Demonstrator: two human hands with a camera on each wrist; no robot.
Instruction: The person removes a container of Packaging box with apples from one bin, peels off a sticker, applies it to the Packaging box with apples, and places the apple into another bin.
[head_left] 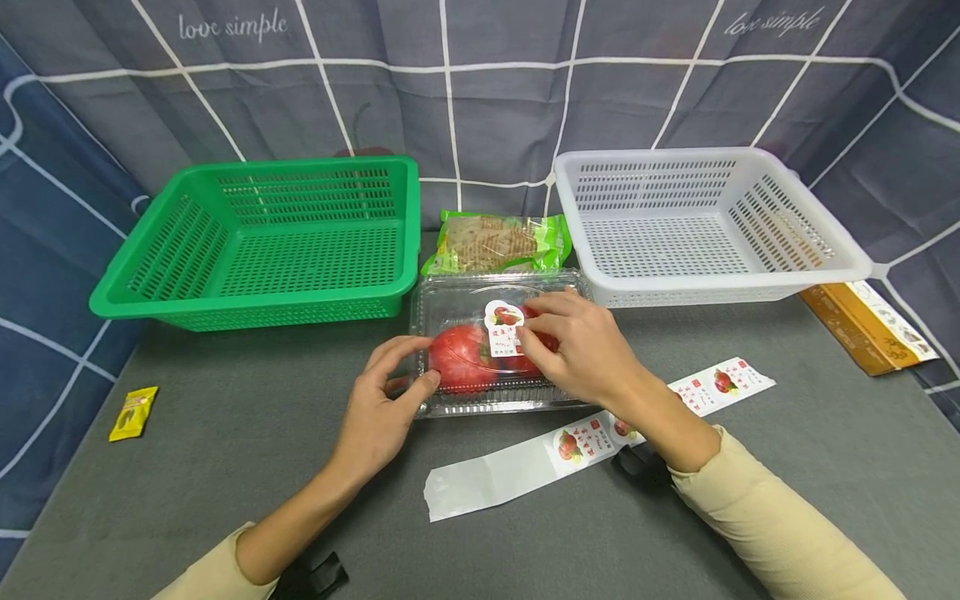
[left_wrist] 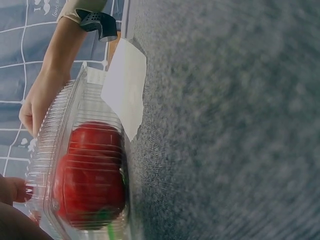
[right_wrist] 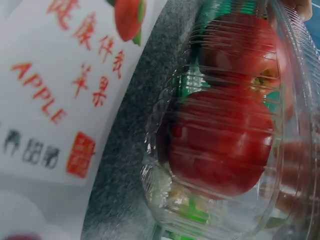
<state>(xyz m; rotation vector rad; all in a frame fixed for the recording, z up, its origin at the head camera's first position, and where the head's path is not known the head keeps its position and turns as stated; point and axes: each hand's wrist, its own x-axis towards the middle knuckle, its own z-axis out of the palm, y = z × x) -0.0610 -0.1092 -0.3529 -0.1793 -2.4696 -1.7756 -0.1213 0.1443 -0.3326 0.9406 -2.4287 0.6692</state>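
Red fruit (head_left: 461,358), wht/red label (head_left: 501,335) — grn bskt (head_left: 255,312), wht bskt (head_left: 727,292) — wht-grid blue-gry curtain (head_left: 397,108)

1. Backdrop cloth (head_left: 495,108) reads "love simple" twice, between ten and eleven o'clock and between one and two.
2. Label strip (right_wrist: 60,125), toward ten o'clock in the right wrist view, reads "健康伴我", "苹果", "APPLE".
3. Clear box's (head_left: 453,302) sticker (head_left: 505,329) bears red characters, too small to read.
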